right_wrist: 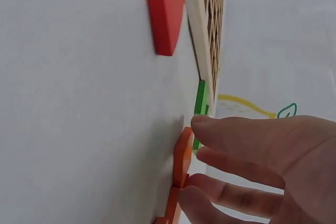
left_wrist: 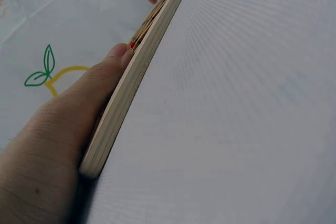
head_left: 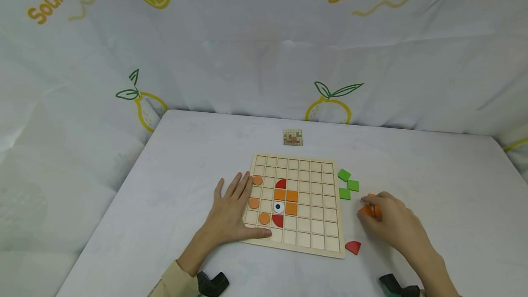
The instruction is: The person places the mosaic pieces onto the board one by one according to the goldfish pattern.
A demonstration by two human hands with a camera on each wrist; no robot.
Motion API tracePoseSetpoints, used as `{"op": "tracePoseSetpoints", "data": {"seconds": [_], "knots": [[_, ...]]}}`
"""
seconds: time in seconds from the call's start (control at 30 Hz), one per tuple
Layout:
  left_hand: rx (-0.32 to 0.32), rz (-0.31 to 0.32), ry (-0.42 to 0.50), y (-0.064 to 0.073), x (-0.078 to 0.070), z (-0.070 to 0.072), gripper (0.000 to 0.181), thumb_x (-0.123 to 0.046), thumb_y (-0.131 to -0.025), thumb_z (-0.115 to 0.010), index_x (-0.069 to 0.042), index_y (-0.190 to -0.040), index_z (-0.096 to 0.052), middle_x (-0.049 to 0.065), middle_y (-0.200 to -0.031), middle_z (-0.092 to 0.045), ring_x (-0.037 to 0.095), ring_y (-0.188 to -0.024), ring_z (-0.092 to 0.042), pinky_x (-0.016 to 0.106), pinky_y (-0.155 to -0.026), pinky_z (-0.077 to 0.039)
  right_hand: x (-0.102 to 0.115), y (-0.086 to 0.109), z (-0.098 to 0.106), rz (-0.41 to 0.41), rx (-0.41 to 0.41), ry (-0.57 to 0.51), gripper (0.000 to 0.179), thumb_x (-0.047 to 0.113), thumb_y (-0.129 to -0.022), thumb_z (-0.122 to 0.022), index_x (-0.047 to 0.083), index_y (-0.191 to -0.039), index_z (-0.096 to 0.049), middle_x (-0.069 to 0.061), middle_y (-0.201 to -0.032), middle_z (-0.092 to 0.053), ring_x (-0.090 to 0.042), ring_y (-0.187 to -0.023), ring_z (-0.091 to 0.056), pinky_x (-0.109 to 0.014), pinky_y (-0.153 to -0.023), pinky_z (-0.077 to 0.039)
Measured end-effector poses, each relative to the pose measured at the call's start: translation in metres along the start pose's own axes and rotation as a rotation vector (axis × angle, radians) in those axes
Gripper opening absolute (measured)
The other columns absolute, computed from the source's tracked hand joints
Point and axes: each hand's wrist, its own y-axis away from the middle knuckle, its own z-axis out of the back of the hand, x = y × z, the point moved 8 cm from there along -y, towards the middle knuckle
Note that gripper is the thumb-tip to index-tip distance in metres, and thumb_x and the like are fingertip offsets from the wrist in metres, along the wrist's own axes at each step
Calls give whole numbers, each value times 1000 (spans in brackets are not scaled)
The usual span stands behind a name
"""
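Note:
A wooden grid board (head_left: 317, 227) lies on the table. My left hand (head_left: 228, 217) rests at its left edge, fingers spread, thumb over the near left corner. On the board are orange discs (head_left: 264, 218), orange squares (head_left: 291, 208), red quarter-round pieces (head_left: 277, 220) and an eye piece (head_left: 278, 206). Right of the board, my right hand (head_left: 393, 223) reaches down over loose orange pieces (head_left: 366, 211), partly hidden by it. In the right wrist view, its loosely bent fingers (right_wrist: 202, 203) are at the orange pieces (right_wrist: 182, 156); no firm pinch shows.
Several green squares (head_left: 344, 193) lie beside the board's right edge. A red quarter-round piece (head_left: 353, 247) sits near its front right corner. Behind the board lies a small patterned card (head_left: 293, 137). A white lemon-print cloth (head_left: 247, 58) hangs behind the table.

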Motion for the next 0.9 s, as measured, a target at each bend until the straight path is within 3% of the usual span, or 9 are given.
{"op": "tracePoseSetpoints", "data": {"seconds": [0.2, 0.43, 0.77, 0.9], "knots": [[-5, -2, 9, 0, 0, 1, 136, -87, -66, -65, -8, -165, -14, 8, -173, -15, 30, -162, -13, 70, -124, -3, -7, -2, -6, -32, 48, -6, 37, 15, -85, -79, -7, -115, -74, -15, -96, -68, -19, -69, -47, -29, -52, -35], [1, 0, 22, 0, -1, 0, 137, -86, -66, -65, -8, -165, -13, 7, -173, -14, 30, -162, -12, 69, -124, -1, -12, 0, -6, -73, 37, -12, 44, 17, -84, -81, -11, -117, -72, -7, -79, -60, -19, -69, -48, -25, -54, -34], [4, 3, 13, 0, -1, 1, 137, -86, -65, -66, -8, -165, -14, 7, -173, -14, 30, -162, -12, 70, -124, -2, -3, -1, -4, -39, 3, -25, 31, 10, -82, -77, -6, -109, -76, -5, -72, -57, -17, -64, -45, -24, -51, -31], [7, 3, 14, 0, -1, 1, 137, -86, -65, -66, -8, -165, -13, 7, -174, -13, 30, -162, -11, 70, -124, -2, 6, -1, 0, -4, -41, -31, 29, 10, -80, -75, -3, -105, -78, -7, -82, -66, -14, -63, -49, -24, -51, -36]]}}
